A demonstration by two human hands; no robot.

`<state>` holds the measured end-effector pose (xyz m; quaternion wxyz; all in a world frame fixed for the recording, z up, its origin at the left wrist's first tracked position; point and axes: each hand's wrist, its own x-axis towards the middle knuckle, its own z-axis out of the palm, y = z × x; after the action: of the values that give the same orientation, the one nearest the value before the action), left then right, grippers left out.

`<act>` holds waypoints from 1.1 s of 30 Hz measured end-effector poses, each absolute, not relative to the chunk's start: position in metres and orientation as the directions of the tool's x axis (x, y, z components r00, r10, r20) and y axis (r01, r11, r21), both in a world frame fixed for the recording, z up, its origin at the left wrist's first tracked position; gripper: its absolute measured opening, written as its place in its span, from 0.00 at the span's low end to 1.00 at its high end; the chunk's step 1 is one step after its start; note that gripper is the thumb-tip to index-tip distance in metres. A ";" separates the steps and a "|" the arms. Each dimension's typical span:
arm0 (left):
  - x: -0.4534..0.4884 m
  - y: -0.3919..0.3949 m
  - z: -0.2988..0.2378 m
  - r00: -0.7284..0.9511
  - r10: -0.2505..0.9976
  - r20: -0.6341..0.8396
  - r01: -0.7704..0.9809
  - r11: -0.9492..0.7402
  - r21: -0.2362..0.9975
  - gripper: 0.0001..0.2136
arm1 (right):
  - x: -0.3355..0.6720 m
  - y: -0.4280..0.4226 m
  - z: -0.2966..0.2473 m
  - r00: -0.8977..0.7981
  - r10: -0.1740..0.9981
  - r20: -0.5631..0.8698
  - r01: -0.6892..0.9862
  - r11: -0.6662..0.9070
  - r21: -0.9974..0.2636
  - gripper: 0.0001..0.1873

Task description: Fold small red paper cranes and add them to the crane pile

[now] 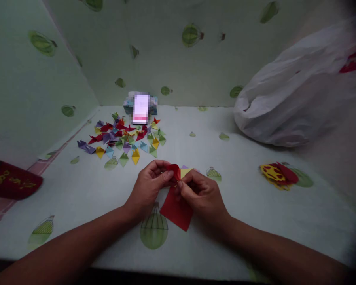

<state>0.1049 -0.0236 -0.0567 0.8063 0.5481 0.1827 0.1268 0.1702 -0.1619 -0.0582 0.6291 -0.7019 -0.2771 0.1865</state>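
Between my two hands is a small piece of red paper (173,169), partly folded. My left hand (151,184) pinches its left side between thumb and fingers. From the right, my right hand (203,194) pinches the same piece at its lower edge, the fingertips of both hands close together. Beneath them lies a flat red paper square (178,211), partly covered by my right hand. A yellow paper (186,172) shows just behind my fingers, with a bit of purple paper beside it.
Many small folded paper pieces (121,136) in several colours spread at the back left, before a lit phone (141,107) propped on a box. A white plastic bag (284,95) bulges at right. Red and yellow cut-outs (277,175) lie nearer. A dark red cylinder (14,180) rests at left.
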 end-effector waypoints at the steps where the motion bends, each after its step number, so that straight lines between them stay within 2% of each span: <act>1: 0.105 -0.023 -0.057 0.900 0.402 -0.170 -0.002 0.394 0.919 0.10 | 0.170 -0.162 -0.059 0.765 0.636 0.099 0.182 -0.066 -0.981 0.10; 4: 0.106 -0.021 -0.058 0.900 0.390 -0.193 0.014 0.416 0.909 0.09 | 0.170 -0.162 -0.061 0.746 0.654 0.127 0.232 -0.077 -0.970 0.10; 7: 0.105 -0.021 -0.057 0.913 0.367 -0.178 0.027 0.380 0.924 0.10 | 0.171 -0.162 -0.060 0.744 0.660 0.104 0.188 -0.057 -0.981 0.10; 11: 0.104 -0.021 -0.057 0.931 0.337 -0.142 0.044 0.282 0.958 0.17 | 0.172 -0.161 -0.058 0.703 0.711 -0.028 -0.054 0.014 -0.998 0.10; 15: 0.105 -0.017 -0.058 0.934 0.339 -0.109 0.032 0.225 0.974 0.09 | 0.174 -0.160 -0.057 0.621 0.770 -0.143 -0.262 0.032 -0.965 0.10; 18: 0.107 -0.012 -0.058 0.935 0.337 -0.113 0.035 0.229 0.973 0.09 | 0.177 -0.161 -0.057 0.591 0.798 -0.117 -0.255 0.047 -0.966 0.12; 20: 0.107 -0.010 -0.059 0.940 0.315 -0.130 0.048 0.256 0.966 0.10 | 0.182 -0.163 -0.059 0.633 0.771 -0.067 -0.214 0.092 -0.973 0.13; 23: 0.108 -0.008 -0.060 0.949 0.262 -0.175 0.086 0.318 0.944 0.09 | 0.190 -0.163 -0.061 0.692 0.721 -0.043 -0.188 0.122 -0.975 0.12; 26: 0.108 -0.009 -0.059 0.960 0.194 -0.204 0.129 0.341 0.931 0.10 | 0.194 -0.162 -0.064 0.664 0.746 -0.050 -0.209 0.121 -0.970 0.11; 33: 0.107 -0.008 -0.051 0.953 0.195 -0.233 0.186 0.232 0.955 0.10 | 0.196 -0.161 -0.064 0.602 0.794 -0.082 -0.265 0.102 -0.959 0.13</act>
<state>0.1073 -0.0085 -0.0511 0.7697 0.6195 0.1540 0.0030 0.1960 -0.1609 -0.0635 0.7028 -0.5541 -0.2389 0.3768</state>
